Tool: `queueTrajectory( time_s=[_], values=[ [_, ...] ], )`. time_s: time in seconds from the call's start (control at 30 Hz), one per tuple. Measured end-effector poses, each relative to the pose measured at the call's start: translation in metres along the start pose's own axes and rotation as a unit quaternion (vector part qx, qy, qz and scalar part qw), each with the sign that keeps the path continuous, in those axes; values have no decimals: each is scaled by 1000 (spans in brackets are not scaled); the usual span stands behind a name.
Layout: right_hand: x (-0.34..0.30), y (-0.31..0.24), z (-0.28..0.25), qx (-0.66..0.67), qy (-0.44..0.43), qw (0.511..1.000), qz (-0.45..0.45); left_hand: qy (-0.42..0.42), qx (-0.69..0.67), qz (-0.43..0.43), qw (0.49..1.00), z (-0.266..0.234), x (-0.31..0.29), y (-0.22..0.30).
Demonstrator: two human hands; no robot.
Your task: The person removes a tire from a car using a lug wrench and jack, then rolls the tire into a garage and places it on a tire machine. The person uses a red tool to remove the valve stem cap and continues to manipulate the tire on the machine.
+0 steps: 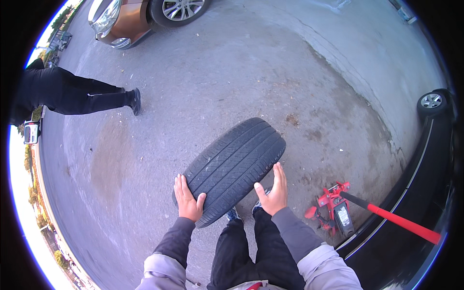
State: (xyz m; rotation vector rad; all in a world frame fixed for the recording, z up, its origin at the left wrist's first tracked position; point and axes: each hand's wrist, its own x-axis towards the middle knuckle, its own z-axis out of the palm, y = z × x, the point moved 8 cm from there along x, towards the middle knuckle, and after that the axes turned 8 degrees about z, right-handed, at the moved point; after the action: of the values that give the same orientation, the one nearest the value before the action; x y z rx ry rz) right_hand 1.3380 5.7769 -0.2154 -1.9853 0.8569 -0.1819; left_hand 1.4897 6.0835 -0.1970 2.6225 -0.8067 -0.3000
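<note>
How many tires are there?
3: one loose tire between the left hand and right hand; one tire on the brown car, top; one tire on the black car, right. More may be hidden.

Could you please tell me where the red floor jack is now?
In the head view, the red floor jack is at lower right, on the ground between the right hand and the black car.

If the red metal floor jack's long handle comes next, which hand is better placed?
Probably the right hand: it is on the same side as the long red-and-black handle and nearer it. The left hand is farther, at the left edge of the black rubber tyre.
</note>
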Motion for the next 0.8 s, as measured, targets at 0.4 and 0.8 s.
queueTrajectory(
  time_s=[0.4,0.8],
  values=[
    [-18,-27,84,-118,-91,979,-141,-101,-44,-12,994,-11,-151,-115],
    [-241,-135,182,4,-440,858,-266,-10,-37,-31,999,-47,-135,-46]
  ],
)
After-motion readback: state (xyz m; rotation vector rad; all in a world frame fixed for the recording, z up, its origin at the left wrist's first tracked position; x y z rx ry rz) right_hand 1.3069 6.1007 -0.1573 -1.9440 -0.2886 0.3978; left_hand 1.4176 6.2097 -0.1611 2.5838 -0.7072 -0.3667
